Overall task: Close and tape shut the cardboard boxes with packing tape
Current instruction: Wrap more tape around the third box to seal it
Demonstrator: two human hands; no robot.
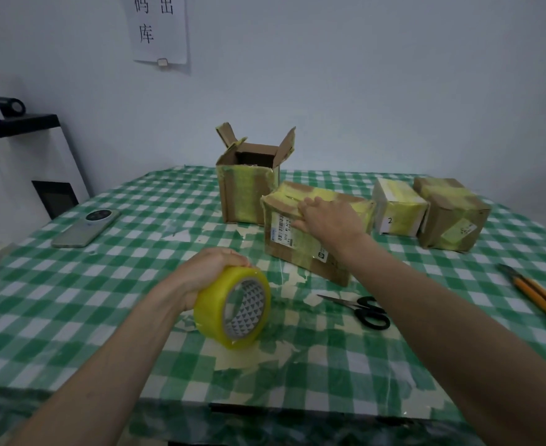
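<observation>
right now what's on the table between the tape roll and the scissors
No object, in the head view: between the yellow tape roll and the black-handled scissors lies only checked tablecloth with stuck-down scraps of old tape.

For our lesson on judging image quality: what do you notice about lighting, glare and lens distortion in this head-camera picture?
Head view: dim, even light with a bluish cast and soft, faint shadows; slight glare on the tape roll gripped by the left hand; wide-angle stretch makes both forearms balloon toward the bottom corners; focus mostly sharp, box label print unreadable.

Dim, bluish, soft light; wide-angle edge distortion.
</observation>
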